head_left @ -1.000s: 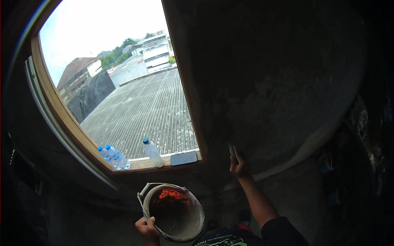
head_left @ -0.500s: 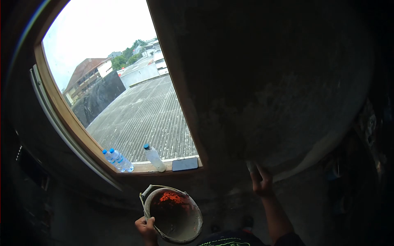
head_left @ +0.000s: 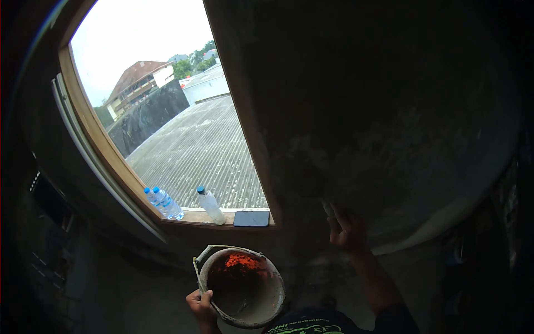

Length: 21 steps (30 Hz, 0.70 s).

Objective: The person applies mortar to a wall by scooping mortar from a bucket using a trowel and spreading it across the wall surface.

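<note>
My left hand (head_left: 200,303) is closed on the left rim of a bucket (head_left: 281,298), its thumb over the edge. The bucket is crusted with grey, tilted so its mouth faces me, with an orange-red patch inside and grey material lower down. My right hand (head_left: 346,231) is raised at the dark wall (head_left: 384,150), fingers closed round a small pale-edged thing (head_left: 327,209) whose kind the shadow hides. Whether that thing touches the wall, I cannot tell.
Two clear water bottles (head_left: 164,204) with blue caps, a third bottle (head_left: 211,206) holding cloudy contents and a dark phone (head_left: 251,219) sit on the window sill. A wooden window frame (head_left: 92,133) borders the left. Outside lies a corrugated roof (head_left: 203,150).
My right hand has moved up and slightly left along the wall. The bucket and my left hand appear slightly farther right, and the whole view has shifted a little.
</note>
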Motion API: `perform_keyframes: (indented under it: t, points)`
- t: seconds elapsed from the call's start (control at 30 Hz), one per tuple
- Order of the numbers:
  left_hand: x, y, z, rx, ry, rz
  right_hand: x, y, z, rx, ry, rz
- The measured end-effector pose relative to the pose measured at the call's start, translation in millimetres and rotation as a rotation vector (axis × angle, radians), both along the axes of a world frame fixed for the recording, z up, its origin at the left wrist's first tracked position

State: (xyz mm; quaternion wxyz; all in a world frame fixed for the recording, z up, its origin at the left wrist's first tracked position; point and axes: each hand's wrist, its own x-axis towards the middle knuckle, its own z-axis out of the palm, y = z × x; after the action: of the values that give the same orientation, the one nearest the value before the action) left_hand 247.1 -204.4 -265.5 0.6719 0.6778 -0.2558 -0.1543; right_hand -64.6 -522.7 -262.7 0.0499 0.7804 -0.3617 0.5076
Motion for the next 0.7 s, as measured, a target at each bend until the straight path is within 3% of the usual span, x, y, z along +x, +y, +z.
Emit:
perform_keyframes:
  t: [0.07,0.2,0.3,0.4,0.6,0.7]
  points:
    - [3,7,-5,0.029,-0.007,0.000,-1,18,-22,0.014,-0.022,0.041]
    - [2,11,-2,0.072,-0.068,0.024,10,22,-10,-0.048,-0.155,0.134]
    - [-2,8,2,0.072,-0.085,0.068,16,12,44,-0.084,-0.171,0.113]
    - [-8,5,9,0.080,-0.070,0.083,19,-9,45,-0.050,-0.120,0.028]
    - [6,12,2,0.008,-0.034,0.051,5,3,-109,0.097,-0.116,-0.011]
    - [13,19,10,0.042,-0.022,0.035,-7,46,-154,0.277,-0.105,-0.004]
